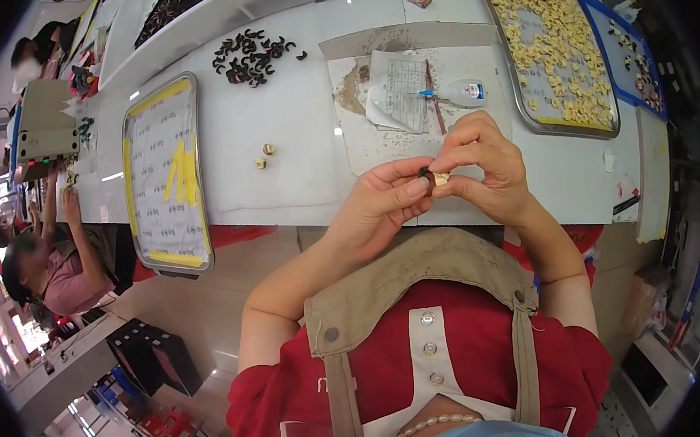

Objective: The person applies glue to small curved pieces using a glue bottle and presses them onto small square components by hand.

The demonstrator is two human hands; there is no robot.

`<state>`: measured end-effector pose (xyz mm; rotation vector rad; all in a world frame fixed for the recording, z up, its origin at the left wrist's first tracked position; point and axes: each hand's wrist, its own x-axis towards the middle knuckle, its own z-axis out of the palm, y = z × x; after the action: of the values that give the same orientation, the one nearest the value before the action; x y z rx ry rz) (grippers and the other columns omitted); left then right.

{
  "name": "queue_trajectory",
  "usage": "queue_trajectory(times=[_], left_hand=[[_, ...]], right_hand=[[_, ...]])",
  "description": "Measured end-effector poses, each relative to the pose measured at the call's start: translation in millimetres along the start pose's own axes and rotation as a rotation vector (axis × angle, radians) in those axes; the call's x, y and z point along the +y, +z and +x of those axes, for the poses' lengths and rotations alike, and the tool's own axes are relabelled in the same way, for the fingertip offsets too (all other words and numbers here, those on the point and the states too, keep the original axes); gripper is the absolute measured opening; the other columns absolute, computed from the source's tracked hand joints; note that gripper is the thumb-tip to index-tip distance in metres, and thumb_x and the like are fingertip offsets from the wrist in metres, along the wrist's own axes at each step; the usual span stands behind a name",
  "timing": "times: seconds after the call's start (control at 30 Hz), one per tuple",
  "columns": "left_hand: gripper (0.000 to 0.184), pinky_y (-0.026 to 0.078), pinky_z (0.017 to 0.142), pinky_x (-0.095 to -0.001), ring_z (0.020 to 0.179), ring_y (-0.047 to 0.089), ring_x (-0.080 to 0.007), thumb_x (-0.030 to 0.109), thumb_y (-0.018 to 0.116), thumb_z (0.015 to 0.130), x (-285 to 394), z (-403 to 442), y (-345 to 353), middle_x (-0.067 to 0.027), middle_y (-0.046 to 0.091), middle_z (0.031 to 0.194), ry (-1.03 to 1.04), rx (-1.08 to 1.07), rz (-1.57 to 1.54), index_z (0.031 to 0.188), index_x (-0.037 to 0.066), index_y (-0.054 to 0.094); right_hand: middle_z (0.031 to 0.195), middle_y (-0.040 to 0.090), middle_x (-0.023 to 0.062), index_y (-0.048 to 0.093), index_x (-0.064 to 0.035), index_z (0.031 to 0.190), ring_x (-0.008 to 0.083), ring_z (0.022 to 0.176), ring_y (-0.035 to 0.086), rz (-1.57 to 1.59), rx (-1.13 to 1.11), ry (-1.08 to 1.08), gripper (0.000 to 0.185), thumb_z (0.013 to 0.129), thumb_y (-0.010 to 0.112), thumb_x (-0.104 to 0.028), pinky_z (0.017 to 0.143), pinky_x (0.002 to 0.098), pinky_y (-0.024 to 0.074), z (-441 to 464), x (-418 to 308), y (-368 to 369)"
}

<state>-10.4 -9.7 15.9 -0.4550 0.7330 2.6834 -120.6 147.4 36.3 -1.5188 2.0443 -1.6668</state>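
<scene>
My left hand [388,195] pinches a small dark curved piece [426,173] between thumb and forefinger. Touching it from the right, my right hand [483,167] holds a small cream-coloured piece [441,179] in its fingertips. The two pieces meet above the table's front edge; the exact contact is partly hidden by fingers. Just beyond my hands lie a glue bottle [463,92] with a blue tip, a printed sheet [397,92] and a thin reddish stick [435,98]. Two small cream-and-brown pieces [260,163] rest on the white table to the left.
Dark curved pieces [252,57] form a pile beyond a yellow-taped tray [166,230] at left. A white bin [217,26] holds more. At right stand a tray of cream pieces [567,129] and a blue-rimmed tray [658,110]. Another person [62,279] works at far left.
</scene>
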Motion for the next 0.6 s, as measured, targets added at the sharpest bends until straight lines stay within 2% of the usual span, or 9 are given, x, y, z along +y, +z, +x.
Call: queue_trajectory(times=[0.3,0.4,0.6], left_hand=[[0.029,0.046,0.079,-0.0235,0.088,0.056,-0.0096,0.014,0.06,0.084,8,-8,1,-0.0051,0.06,0.1,-0.017,-0.028,0.0,0.109,0.001,0.056],[0.028,0.046,0.08,-0.0235,0.089,0.057,-0.0109,0.015,0.06,0.084,7,-9,0,-0.005,0.061,0.1,0.044,-0.054,0.143,0.108,0.001,0.057],[0.025,0.046,0.08,-0.0262,0.087,0.056,-0.0116,0.007,0.064,0.079,10,-7,-5,-0.0049,0.06,0.099,0.117,-0.195,0.313,0.103,0.0,0.058]], right_hand=[[0.083,0.056,0.0018,0.064,-0.007,0.082,0.0199,0.082,0.048,-0.041,-0.037,0.049,0.023,0.061,0.073,-0.006,0.073,0.0307,0.0403,2,-2,11],[0.083,0.056,0.0026,0.064,-0.0067,0.082,0.0204,0.083,0.048,0.036,-0.037,0.076,0.022,0.062,0.072,-0.006,0.074,0.0308,0.0405,0,-3,12],[0.087,0.058,0.0043,0.064,-0.0059,0.081,0.0228,0.086,0.052,0.104,-0.067,0.047,0.02,0.062,0.073,-0.007,0.076,0.0316,0.0423,1,-15,8]])
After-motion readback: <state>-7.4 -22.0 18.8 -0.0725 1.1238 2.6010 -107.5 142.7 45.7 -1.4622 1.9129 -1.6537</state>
